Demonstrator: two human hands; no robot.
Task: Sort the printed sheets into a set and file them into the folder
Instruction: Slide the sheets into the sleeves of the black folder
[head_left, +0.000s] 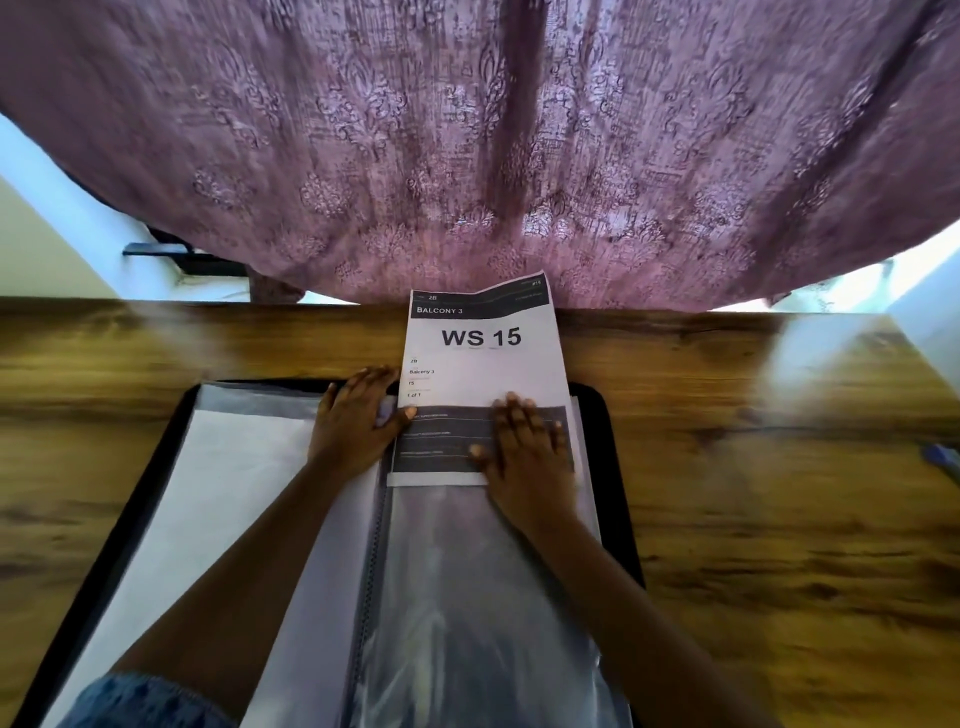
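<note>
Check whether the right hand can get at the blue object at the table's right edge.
Probably yes: only bare table lies between the right hand and the blue object. But that hand is pressing flat on the WS 15 sheet, so it must lift off first.

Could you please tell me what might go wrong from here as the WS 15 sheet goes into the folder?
1. The sheet sticks out well past the top of the folder, its far corner lifted; pushing with the flat right hand could buckle it.
2. The glossy sleeve looks wrinkled, so the sheet's lower edge may snag.
3. The left hand rests at one corner only, so the sheet may go in skewed.
</note>
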